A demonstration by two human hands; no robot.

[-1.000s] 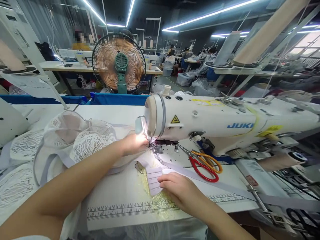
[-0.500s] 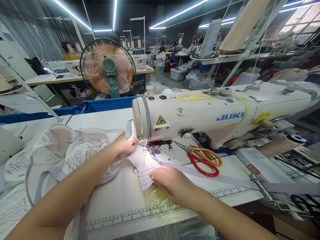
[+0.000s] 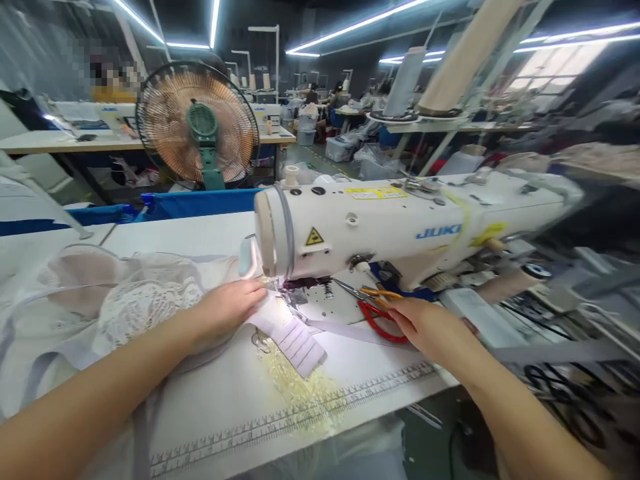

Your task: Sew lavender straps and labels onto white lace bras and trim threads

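Note:
My left hand [image 3: 227, 307] is closed on pale lilac lace bra fabric [image 3: 145, 310] just left of the sewing machine's needle area. From the presser foot, a lilac hook-and-eye tab [image 3: 301, 348] with rows across it hangs toward the front of the table, its end free. My right hand [image 3: 425, 323] has its fingers closed at the handles of the scissors [image 3: 373, 325], which have one red and one orange loop. Their blades lie on the machine bed, pointing left. The fingertips on the orange loop are partly hidden.
The white sewing machine [image 3: 330, 227] spans the middle. A lilac strip [image 3: 345, 329] runs right from the needle area. Yellowish thread scraps [image 3: 295, 383] lie near the printed ruler [image 3: 240, 437] at the front edge. A fan [image 3: 200, 127] stands behind, with people working farther back.
My right hand has let go of the hook-and-eye tab and moved right onto the scissors. My left hand stays by the needle. The whole view has shifted and blurs at the right.

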